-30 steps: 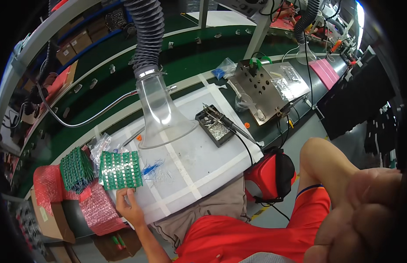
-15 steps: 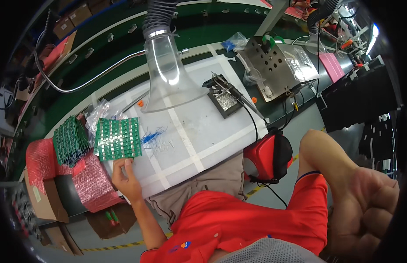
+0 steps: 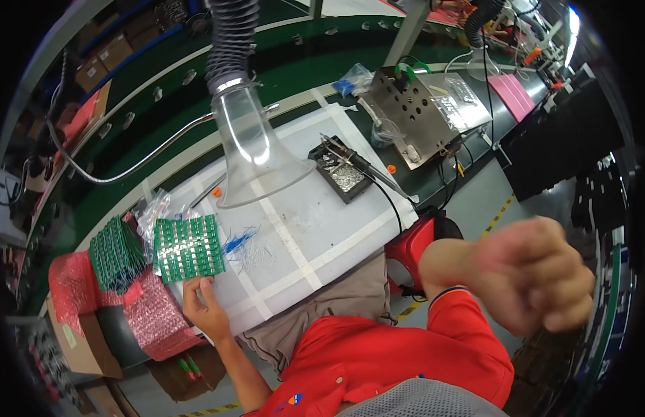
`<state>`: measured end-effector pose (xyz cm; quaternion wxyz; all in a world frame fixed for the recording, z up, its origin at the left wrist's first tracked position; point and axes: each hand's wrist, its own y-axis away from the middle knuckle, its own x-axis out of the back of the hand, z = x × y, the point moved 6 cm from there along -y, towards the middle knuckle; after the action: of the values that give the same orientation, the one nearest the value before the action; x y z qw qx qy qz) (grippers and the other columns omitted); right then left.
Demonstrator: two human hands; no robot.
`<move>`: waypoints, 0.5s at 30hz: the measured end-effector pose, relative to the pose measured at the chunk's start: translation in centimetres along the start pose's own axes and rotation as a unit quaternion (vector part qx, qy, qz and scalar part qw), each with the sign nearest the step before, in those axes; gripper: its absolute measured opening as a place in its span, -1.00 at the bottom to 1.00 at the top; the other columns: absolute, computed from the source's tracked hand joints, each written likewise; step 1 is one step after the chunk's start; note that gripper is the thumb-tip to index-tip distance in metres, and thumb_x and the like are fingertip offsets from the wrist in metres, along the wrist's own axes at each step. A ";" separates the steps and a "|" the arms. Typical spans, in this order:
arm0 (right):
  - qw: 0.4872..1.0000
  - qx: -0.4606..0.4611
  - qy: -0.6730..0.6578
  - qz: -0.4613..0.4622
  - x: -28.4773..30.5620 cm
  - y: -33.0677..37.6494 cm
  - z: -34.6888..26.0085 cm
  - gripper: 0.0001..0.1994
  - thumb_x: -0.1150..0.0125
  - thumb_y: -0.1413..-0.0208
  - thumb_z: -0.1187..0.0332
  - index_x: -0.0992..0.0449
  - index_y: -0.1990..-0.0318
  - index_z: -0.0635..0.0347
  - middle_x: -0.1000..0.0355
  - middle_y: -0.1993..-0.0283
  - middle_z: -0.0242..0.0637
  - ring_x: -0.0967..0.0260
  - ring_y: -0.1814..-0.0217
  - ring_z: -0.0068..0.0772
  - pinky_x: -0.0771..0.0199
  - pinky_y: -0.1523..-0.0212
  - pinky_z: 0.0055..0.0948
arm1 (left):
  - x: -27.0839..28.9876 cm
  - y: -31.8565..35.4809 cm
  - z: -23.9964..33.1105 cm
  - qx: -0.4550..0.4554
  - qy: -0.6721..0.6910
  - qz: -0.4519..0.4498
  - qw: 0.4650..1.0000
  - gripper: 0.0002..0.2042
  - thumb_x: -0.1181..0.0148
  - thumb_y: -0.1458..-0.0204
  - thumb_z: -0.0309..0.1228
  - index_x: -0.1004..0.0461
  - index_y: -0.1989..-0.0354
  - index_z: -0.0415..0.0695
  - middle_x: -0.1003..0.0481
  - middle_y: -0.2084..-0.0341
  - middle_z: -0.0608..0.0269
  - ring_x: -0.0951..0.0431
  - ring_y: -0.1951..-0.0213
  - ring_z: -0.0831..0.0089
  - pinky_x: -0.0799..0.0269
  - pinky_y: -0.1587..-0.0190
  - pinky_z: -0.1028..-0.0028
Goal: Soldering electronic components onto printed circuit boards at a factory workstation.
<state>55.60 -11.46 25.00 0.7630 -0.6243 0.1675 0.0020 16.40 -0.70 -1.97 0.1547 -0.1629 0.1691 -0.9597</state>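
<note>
Green circuit board (image 3: 188, 248) just beyond the left hand (image 3: 208, 313)
A small emblem (image 3: 294, 400) marks the red shirt (image 3: 406, 347). Left fingertips meet the board's near edge; whether pinching, I cannot tell. The blurred right hand (image 3: 534, 281) is curled up.

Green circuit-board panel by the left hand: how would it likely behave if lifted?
The green circuit-board panel would probably stay stiff, as it shows no sag. Its rows of small parts suggest it may be fragile if bent or pressed.
</note>
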 end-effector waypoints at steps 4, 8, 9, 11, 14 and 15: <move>0.969 -0.241 -0.061 0.010 -0.7 8.5 1.7 -0.91 -0.14 -0.34 0.39 -0.41 0.27 0.05 -0.45 0.46 -0.32 -0.23 0.69 -0.50 -0.19 0.70 -0.46 | 0.5 0.3 0.6 -0.030 0.000 0.006 1.000 -0.91 -0.12 -0.26 -0.61 -0.45 0.32 -0.32 -0.50 0.38 0.14 -0.47 0.26 0.35 -0.40 0.06 0.38; 0.894 -0.416 -0.111 -0.126 -3.4 18.8 2.9 -0.84 -0.16 -0.17 0.33 -0.51 0.33 0.25 -0.45 0.52 -0.24 -0.37 0.60 -0.33 -0.40 0.56 -0.32 | 1.2 0.8 2.8 -0.082 -0.016 -0.003 0.996 -0.90 -0.05 -0.31 -0.60 -0.44 0.28 -0.32 -0.46 0.35 0.16 -0.45 0.23 0.37 -0.37 0.05 0.42; 0.889 -0.418 -0.090 -0.161 -4.0 21.0 3.2 -0.79 -0.14 -0.22 0.33 -0.53 0.40 0.25 -0.45 0.55 -0.24 -0.36 0.61 -0.33 -0.37 0.57 -0.33 | 1.6 0.8 3.9 -0.105 -0.030 -0.005 0.994 -0.92 -0.04 -0.30 -0.62 -0.45 0.26 -0.32 -0.46 0.35 0.15 -0.45 0.23 0.35 -0.37 0.05 0.40; 0.869 -0.441 -0.074 -0.211 -4.4 24.2 3.8 -0.71 -0.10 -0.28 0.34 -0.54 0.49 0.26 -0.43 0.58 -0.23 -0.36 0.63 -0.31 -0.34 0.57 -0.33 | 3.1 0.0 6.8 -0.147 -0.033 0.000 0.989 -0.94 -0.13 -0.20 -0.58 -0.48 0.27 -0.33 -0.49 0.37 0.07 -0.48 0.24 0.18 -0.39 0.02 0.21; 0.838 -0.480 -0.067 -0.250 -4.0 26.9 4.0 -0.68 -0.05 -0.31 0.41 -0.53 0.53 0.28 -0.40 0.58 -0.21 -0.34 0.62 -0.28 -0.31 0.55 -0.33 | 7.5 -2.6 13.9 -0.310 -0.133 -0.007 0.941 -0.78 -0.11 -0.24 -0.43 -0.51 0.18 -0.41 -0.52 0.28 -0.01 -0.50 0.14 0.11 -0.40 -0.04 0.09; 0.835 -0.484 -0.070 -0.252 -3.9 27.2 4.0 -0.68 -0.04 -0.31 0.44 -0.53 0.52 0.28 -0.39 0.58 -0.21 -0.32 0.62 -0.29 -0.30 0.53 -0.34 | 9.2 -3.5 16.6 -0.368 -0.146 0.000 0.918 -0.74 -0.09 -0.27 -0.39 -0.52 0.17 -0.43 -0.52 0.30 -0.05 -0.51 0.16 0.05 -0.42 -0.05 0.02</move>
<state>47.16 -0.84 0.79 0.3469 -0.9328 -0.0717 -0.0659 13.32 -5.38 16.52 0.1069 -0.3463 0.4858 -0.7954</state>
